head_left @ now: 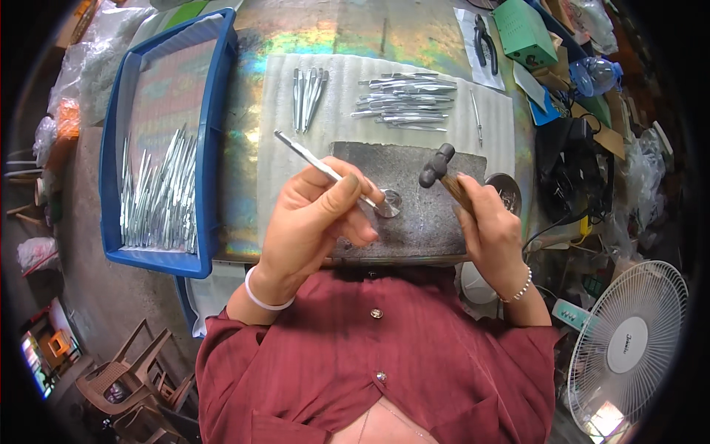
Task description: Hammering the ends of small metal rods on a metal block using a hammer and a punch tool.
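My left hand (314, 207) is closed on a slim silver metal tool (305, 153), pinched between thumb and fingers. The tool slants, its far end up and to the left, its lower end close to a small shiny round metal piece (390, 206) on a dark slab (433, 229). Whether the two touch, I cannot tell. In my right hand (494, 226) is a small hammer (452, 185), gripped by its wooden handle, its dark head raised over the slab's right part. Beyond the slab, several similar silver tools (407, 100) lie piled on a white foam sheet (336, 133).
A blue tray (214, 148) with many slim tools stands at the left. A smaller bunch (307, 96) and a single thin tool (477, 118) lie on the foam. A small bowl (509, 185) sits by my right hand. Pliers (484, 44), a green box (525, 33) and a fan (629, 348) are rightward.
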The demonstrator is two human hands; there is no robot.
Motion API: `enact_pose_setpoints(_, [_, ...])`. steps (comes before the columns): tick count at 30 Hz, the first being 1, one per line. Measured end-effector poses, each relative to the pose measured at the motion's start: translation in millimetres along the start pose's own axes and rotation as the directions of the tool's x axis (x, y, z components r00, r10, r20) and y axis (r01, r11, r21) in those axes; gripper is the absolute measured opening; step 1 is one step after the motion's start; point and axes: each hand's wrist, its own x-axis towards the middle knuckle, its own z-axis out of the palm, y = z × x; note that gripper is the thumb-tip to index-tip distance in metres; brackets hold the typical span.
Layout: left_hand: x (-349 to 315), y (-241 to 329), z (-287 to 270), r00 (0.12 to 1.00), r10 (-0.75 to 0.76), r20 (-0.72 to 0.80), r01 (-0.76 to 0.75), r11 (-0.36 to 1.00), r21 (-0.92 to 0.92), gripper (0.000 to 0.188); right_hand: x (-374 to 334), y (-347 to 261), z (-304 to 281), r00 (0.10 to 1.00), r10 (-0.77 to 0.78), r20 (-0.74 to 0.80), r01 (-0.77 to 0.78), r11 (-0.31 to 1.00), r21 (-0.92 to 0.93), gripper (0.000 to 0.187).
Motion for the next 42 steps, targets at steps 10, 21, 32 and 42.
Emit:
enact_pose_setpoints(10, [3.1,-4.5,0.3,0.998,-0.040,-0.042,0.041,0.999,0.019,0.020,33.9,69.8,1.5,0.966,0.256,0.042,-0.259,0.961,0.102,0.034])
enact_pose_setpoints(21, [-15.6,-6.6,10.1,0.991,0.086,-0.102,-0.023,0.864,0.502,0.016,88.6,174.8,42.4,0.890,0.454,-0.047,-0.455,0.890,-0.014,0.036])
enact_pose_setpoints(32, [-16.9,-7.6,20.5,0.996,0.093,0.013,-0.083,0.804,0.590,0.018,97.7,169.2,27.1,0.935,0.354,-0.015,-0.354,0.931,-0.085,0.023])
enact_pose_setpoints(42, [-13.0,-22.3,22.3,0.999,0.044,0.006,-0.039,0.809,0.587,0.024,24.0,18.1,-26.1,0.944,0.068,0.323,-0.310,0.513,0.800,0.011])
